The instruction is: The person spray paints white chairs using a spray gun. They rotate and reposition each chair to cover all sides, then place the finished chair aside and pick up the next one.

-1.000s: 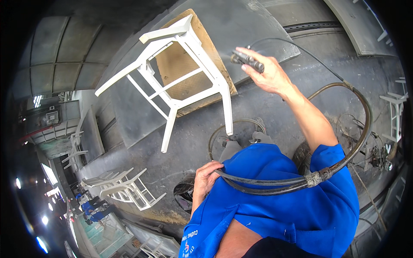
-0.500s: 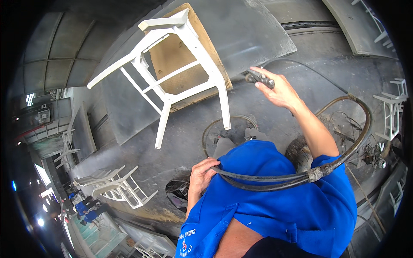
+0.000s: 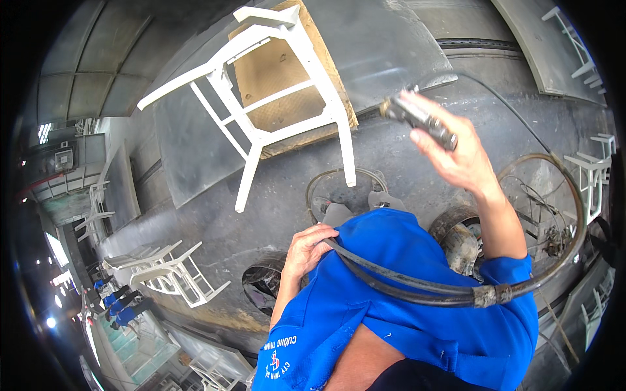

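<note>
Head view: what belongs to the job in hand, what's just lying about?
In use:
spray gun in right hand
black hose in left hand
white chair frame
brown board beneath it

Apparently lying about:
stacked white chairs, lower left
white chair, right edge

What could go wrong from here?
1. The hose, held in the left hand, crosses the blue shirt and could snag, jerking the spray gun in the right hand.
2. The hose loop near the floor might become a trip hazard.
3. The white chair frame has legs jutting past the brown board; the hose could knock it.
</note>
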